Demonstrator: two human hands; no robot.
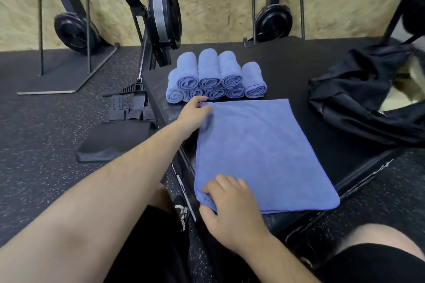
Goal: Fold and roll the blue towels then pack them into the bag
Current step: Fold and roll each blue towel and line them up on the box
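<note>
A blue towel (259,151), folded into a long flat rectangle, lies on the black platform (289,69) in front of me. My left hand (195,114) grips its far left corner. At the near left corner my right hand (230,202) pinches the layered edge between thumb and fingers. Behind the flat towel stands a stack of several rolled blue towels (216,76), their spiral ends facing me. The black bag (365,92) lies slumped on the platform to the right, a little apart from the towel.
Black exercise machines (161,14) and metal stands (64,27) line the wood-chip wall. A rowing footrest (131,103) and a black pad (115,142) lie on the speckled floor at left. My knees in black shorts (381,262) sit at the bottom edge.
</note>
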